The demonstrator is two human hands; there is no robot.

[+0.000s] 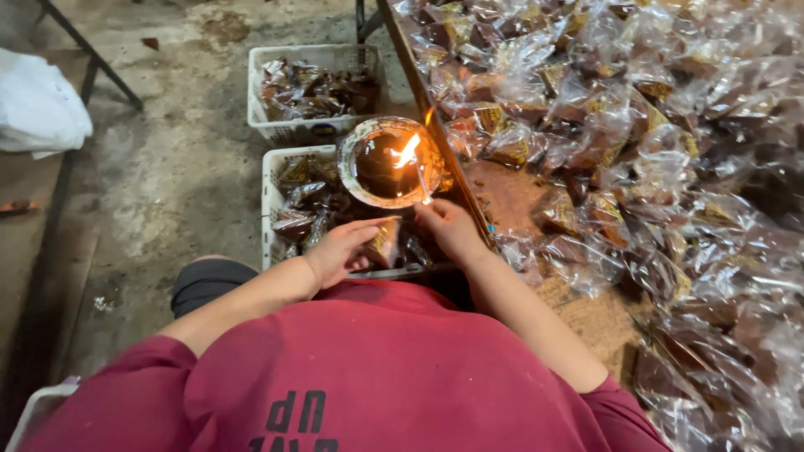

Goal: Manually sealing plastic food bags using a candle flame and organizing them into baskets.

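My left hand (345,247) holds a small clear-wrapped brown packet (383,241) just below a round lamp bowl (387,163) with dark liquid and a burning flame (408,151). My right hand (450,226) pinches a thin pale stick (423,186) whose tip reaches up toward the flame. Both hands sit close together at the left edge of the wooden table (511,197). The red shirt (360,377) fills the bottom of the view.
A large heap of clear-wrapped brown packets (653,125) covers the table. Two white plastic baskets, one nearer (272,188) and one farther (311,130), stand on the concrete floor, holding similar packets. A white bag (38,105) lies at far left by a metal leg.
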